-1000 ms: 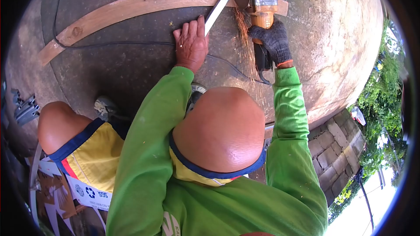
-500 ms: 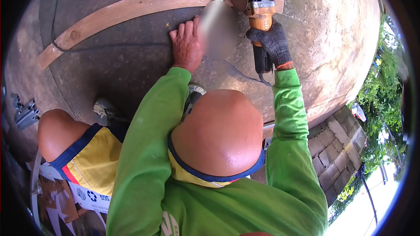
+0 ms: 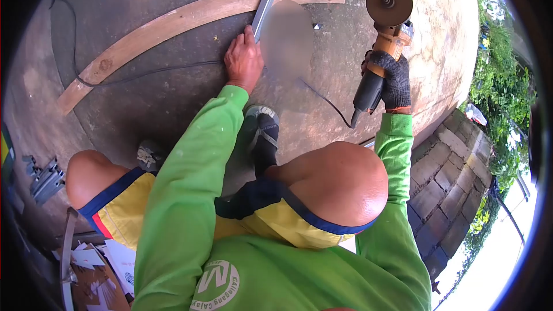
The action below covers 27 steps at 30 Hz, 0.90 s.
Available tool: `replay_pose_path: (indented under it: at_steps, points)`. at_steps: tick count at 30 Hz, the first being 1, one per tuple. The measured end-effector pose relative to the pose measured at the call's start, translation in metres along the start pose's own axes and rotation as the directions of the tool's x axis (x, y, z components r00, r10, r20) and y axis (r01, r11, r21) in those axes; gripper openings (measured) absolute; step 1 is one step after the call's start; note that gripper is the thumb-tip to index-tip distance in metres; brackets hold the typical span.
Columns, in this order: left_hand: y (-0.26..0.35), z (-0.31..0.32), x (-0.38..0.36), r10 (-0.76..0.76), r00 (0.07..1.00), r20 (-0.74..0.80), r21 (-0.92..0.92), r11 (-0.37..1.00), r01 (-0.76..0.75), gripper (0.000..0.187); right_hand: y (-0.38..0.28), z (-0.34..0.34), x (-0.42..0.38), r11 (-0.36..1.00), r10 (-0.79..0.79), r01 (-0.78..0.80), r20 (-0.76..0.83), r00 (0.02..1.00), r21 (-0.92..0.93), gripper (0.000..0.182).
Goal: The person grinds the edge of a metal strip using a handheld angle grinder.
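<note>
My bare left hand point(image 3: 244, 60) is closed on the near end of a short metal channel point(image 3: 265, 12), whose far end lies across the wooden plank point(image 3: 190, 16) on the floor. In my right hand point(image 3: 393, 78), which wears a dark knitted glove, is an angle grinder point(image 3: 387, 52). Its round cutting disc point(image 3: 389, 3) points away from me, off to the right of the channel and apart from it. A blurred oval patch beside the channel hides part of the floor. A small metal bit point(image 3: 317, 26) lies on the floor right of that patch.
A black power cord point(image 3: 155, 72) runs over the plank and floor. Several metal channel pieces point(image 3: 47, 179) are piled at left, above papers point(image 3: 101, 276) on a brown board. Concrete blocks point(image 3: 449, 178) stand at right beside green plants. My shoe point(image 3: 264, 124) rests near the middle.
The grinder has moved right and nearer me, away from the channel. My left hand now grips the channel's near end. My right knee has shifted right, and a small metal bit shows on the floor.
</note>
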<state>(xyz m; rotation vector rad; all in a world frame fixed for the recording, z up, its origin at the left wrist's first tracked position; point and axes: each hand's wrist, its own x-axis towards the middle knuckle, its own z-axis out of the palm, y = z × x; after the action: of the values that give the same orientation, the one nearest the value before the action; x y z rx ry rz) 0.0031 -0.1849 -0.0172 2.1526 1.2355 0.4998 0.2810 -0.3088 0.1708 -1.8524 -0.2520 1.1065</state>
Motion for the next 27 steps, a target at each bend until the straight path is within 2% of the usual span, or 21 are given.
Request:
replay_pose_path:
  at_steps: [2, 5, 6, 8, 9, 13, 15, 16, 17, 19, 21, 23, 27]
  points:
    - [0.014, -0.014, 0.004, -0.047, 0.997, 0.062, -0.038, 0.998, 0.049, 0.055, -0.006, -0.010, -0.022, 0.999, -0.020, 0.023, -0.046, 0.999, 0.050, 0.044]
    - [0.044, -0.035, 0.019, -0.001, 0.999, 0.049, -0.187, 0.982, 0.010, 0.052, -0.013, -0.027, -0.048, 0.991, -0.042, 0.053, -0.093, 0.995, 0.124, 0.041]
    - [0.056, -0.039, 0.027, 0.075, 0.996, -0.039, -0.216, 0.973, -0.082, 0.051, -0.015, -0.035, -0.056, 0.985, -0.036, 0.054, -0.111, 0.993, 0.163, 0.040]
    - [0.093, -0.062, 0.050, 0.100, 0.991, -0.092, -0.316, 0.941, -0.124, 0.045, -0.021, -0.042, -0.073, 0.969, -0.021, 0.055, -0.139, 0.990, 0.241, 0.038]
    - [0.110, -0.073, 0.064, 0.156, 0.982, -0.105, -0.330, 0.926, -0.182, 0.043, -0.026, -0.037, -0.084, 0.962, -0.060, 0.109, -0.195, 0.979, 0.250, 0.035]
    - [0.156, -0.118, 0.112, 0.406, 0.902, -0.144, -0.290, 0.855, -0.431, 0.035, -0.033, -0.059, -0.113, 0.945, -0.045, 0.113, -0.219, 0.975, 0.307, 0.033]
    - [0.157, -0.148, 0.132, 0.358, 0.921, 0.155, -0.317, 0.901, -0.297, 0.045, -0.041, -0.059, -0.130, 0.943, -0.020, 0.106, -0.264, 0.964, 0.314, 0.032]
    - [0.149, -0.159, 0.139, 0.319, 0.898, 0.304, -0.313, 0.923, -0.222, 0.051, -0.043, -0.060, -0.137, 0.937, 0.000, 0.097, -0.278, 0.961, 0.336, 0.031]
    - [0.122, -0.145, 0.134, 0.573, 0.810, -0.124, -0.153, 0.796, -0.586, 0.032, -0.045, -0.063, -0.143, 0.940, 0.009, 0.091, -0.290, 0.957, 0.329, 0.031]
    - [0.072, -0.149, 0.131, 0.540, 0.842, 0.019, -0.097, 0.839, -0.536, 0.039, -0.046, -0.065, -0.153, 0.948, -0.010, 0.105, -0.303, 0.953, 0.299, 0.031]
    - [0.012, -0.147, 0.123, 0.559, 0.821, 0.118, -0.039, 0.829, -0.558, 0.042, -0.044, -0.066, -0.165, 0.954, 0.014, 0.080, -0.308, 0.951, 0.290, 0.032]
    - [-0.037, -0.147, 0.115, 0.576, 0.802, 0.158, -0.012, 0.814, -0.581, 0.041, -0.042, -0.057, -0.172, 0.968, -0.023, 0.099, -0.313, 0.949, 0.229, 0.032]
    - [-0.071, -0.138, 0.107, 0.548, 0.811, 0.206, 0.051, 0.821, -0.568, 0.036, -0.028, -0.041, -0.155, 0.976, -0.054, 0.105, -0.256, 0.965, 0.193, 0.033]
